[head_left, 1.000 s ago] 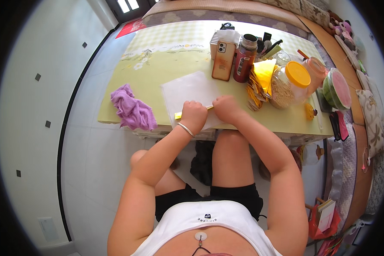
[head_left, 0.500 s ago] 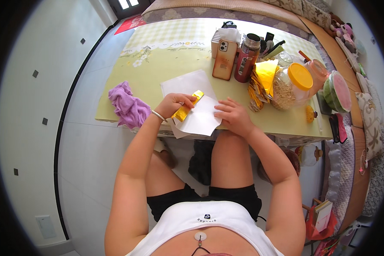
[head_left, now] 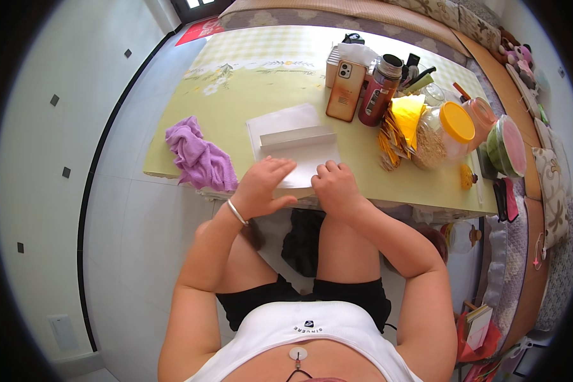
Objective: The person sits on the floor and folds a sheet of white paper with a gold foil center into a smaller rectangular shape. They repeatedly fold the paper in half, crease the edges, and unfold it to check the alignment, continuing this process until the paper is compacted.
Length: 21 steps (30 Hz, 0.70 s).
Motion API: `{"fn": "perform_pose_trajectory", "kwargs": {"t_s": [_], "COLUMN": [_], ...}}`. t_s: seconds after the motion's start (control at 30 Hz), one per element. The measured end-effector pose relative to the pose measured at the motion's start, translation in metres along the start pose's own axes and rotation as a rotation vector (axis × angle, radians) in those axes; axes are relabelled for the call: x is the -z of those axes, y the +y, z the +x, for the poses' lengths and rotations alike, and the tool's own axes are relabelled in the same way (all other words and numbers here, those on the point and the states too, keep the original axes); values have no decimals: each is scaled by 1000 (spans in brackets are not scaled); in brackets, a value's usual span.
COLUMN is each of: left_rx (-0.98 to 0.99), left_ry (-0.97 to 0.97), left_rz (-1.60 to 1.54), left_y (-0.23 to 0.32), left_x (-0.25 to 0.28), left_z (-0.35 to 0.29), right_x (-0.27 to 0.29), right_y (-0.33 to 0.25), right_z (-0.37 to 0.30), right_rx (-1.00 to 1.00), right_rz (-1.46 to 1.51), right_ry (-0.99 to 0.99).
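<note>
On the table in front of me lies a white sheet of paper (head_left: 315, 167), overlapping another white sheet (head_left: 277, 119) behind it. A narrow pale strip (head_left: 297, 137) stands up like a fold across the top sheet; whether it is part of that sheet I cannot tell. My left hand (head_left: 268, 183) hovers over or rests on the paper's near left side, fingers stretched out, with nothing in it. My right hand (head_left: 337, 190) has its fingers curled at the near right edge of the paper, seemingly gripping it. The undersides of its fingers are hidden.
A purple cloth (head_left: 199, 156) lies crumpled at the left. At the back stand a phone (head_left: 346, 91) and a red flask (head_left: 379, 91). To the right are gold foil sheets (head_left: 407, 113), a yellow-lidded jar (head_left: 436, 137) and a watermelon half (head_left: 507, 146).
The gold strip that my left hand held no longer shows. A pale strip now stands on the paper. My left hand has opened and come nearer; my right hand has curled its fingers.
</note>
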<state>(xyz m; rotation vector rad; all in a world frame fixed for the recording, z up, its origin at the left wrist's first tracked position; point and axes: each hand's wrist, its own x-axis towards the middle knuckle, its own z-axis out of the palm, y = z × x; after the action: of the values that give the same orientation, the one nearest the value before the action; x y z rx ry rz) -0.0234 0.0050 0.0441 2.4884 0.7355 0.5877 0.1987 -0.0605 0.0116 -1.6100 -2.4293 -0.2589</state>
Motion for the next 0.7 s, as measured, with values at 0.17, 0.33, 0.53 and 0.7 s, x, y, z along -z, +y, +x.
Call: {"fn": "perform_pose_trajectory", "kwargs": {"t_s": [0.17,0.33,0.53,0.7], "left_rx": [-60,24,198,322], "left_ry": [190,149,311,463], "left_rz": [170,159,-182,68], "left_y": [-11,-43,-74,-72], "left_x": [-12,-25,-39,-46], "left_z": [-5,-7,-1,13], "right_x": [5,-1,-38,-42], "right_y": [20,54,66,64], "right_z": [10,14,14,25], "right_rx": [97,-15,-400,-601], "right_rz": [245,535,1051,756], "right_ry": [123,-150,90,220]}}
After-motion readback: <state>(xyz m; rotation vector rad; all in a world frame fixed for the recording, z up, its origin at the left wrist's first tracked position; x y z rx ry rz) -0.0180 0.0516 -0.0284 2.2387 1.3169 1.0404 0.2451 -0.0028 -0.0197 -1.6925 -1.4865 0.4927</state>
